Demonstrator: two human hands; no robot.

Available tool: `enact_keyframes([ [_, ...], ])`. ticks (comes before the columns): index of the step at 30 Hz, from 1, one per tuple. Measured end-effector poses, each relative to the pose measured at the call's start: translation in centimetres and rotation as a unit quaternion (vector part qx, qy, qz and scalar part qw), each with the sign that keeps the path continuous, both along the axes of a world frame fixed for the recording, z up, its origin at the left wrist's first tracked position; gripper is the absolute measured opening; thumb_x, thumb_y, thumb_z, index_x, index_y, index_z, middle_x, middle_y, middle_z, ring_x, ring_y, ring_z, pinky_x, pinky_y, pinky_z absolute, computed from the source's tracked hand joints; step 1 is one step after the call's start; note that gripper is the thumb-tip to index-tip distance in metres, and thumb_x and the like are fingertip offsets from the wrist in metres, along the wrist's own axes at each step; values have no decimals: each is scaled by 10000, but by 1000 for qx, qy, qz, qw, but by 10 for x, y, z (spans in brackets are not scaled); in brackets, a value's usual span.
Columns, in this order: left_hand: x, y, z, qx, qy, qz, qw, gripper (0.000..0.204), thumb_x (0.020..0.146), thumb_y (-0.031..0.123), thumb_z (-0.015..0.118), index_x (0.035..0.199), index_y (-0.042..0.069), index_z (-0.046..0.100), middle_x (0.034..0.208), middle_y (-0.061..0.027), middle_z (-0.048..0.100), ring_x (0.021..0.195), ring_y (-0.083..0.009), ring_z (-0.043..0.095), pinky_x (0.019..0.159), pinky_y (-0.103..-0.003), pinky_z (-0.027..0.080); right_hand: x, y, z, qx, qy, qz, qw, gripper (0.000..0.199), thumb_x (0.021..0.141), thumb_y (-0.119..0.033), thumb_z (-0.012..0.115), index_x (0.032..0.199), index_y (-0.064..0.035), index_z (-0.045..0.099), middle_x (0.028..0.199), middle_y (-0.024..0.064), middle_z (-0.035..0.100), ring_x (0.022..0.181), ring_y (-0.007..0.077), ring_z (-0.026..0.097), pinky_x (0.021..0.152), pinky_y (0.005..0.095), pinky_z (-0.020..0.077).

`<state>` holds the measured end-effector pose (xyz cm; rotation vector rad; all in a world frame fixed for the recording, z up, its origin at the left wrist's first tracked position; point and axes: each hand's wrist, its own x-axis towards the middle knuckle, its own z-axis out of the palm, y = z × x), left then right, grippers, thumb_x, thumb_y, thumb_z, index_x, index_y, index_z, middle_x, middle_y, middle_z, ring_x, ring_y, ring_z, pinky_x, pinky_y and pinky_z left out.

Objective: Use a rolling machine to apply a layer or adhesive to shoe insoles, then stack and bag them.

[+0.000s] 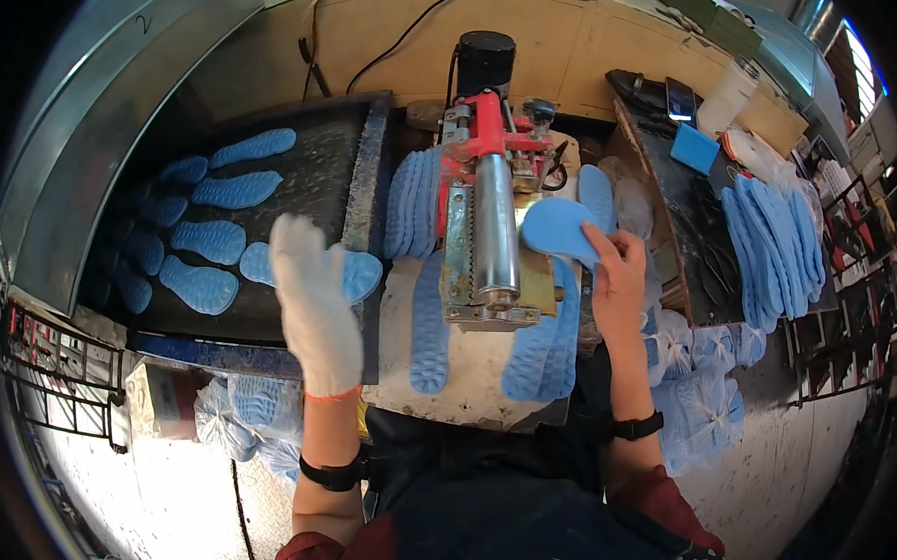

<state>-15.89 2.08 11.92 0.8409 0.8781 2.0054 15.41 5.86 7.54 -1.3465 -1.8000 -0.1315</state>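
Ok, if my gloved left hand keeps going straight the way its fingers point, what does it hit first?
Probably the blue sole half hidden under the left hand at the dark tray's edge, though depth is unclear.

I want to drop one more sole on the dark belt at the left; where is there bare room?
Bare belt shows between the blue soles and the metal side rail, mostly toward the far end. The left part is crowded with soles in rows. The gloved left hand covers the near corner; the right hand holds a sole at the roller machine.

Blue sole held flat beside roller; another on belt edge.
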Motion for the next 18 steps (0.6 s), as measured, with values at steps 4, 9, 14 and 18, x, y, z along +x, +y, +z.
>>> enact_keyframes([
  [4, 54, 16, 30, 41, -6, -155, 987, 761, 967, 528, 361, 1471, -2, 148, 1509, -205, 196, 1405, -316, 184, 1130, -446, 166, -14, 1, 18, 7, -34, 75, 997, 534, 763, 85, 581, 1224, -184, 609, 1008, 96, 531, 889, 258, 527, 744, 331, 460],
  [9, 70, 46, 39, 53, 64, -201, 976, 810, 956, 592, 279, 1482, 7, 85, 1542, -231, 36, 1439, -340, 25, 1152, -467, 75, -19, -10, 17, -29, 68, 124, 989, 429, 815, 10, 613, 1221, -123, 582, 1002, 102, 568, 897, 225, 557, 774, 312, 463],
  [14, 71, 65, 19, 51, 132, -191, 971, 791, 960, 595, 238, 1484, 19, 97, 1539, -227, 61, 1439, -326, 51, 1156, -449, 95, 8, -25, -32, -103, 401, 12, 910, 152, 905, -69, 576, 1052, -28, 576, 885, 36, 589, 801, 108, 559, 738, 253, 449],
  [18, 65, 73, -2, -7, 189, -149, 971, 789, 955, 610, 199, 1485, 33, 113, 1524, -219, 141, 1429, -301, 143, 1153, -411, 145, 13, -26, -90, -167, 312, -29, 935, 212, 896, -106, 591, 1091, -31, 554, 879, 63, 600, 732, 149, 562, 698, 292, 463],
])
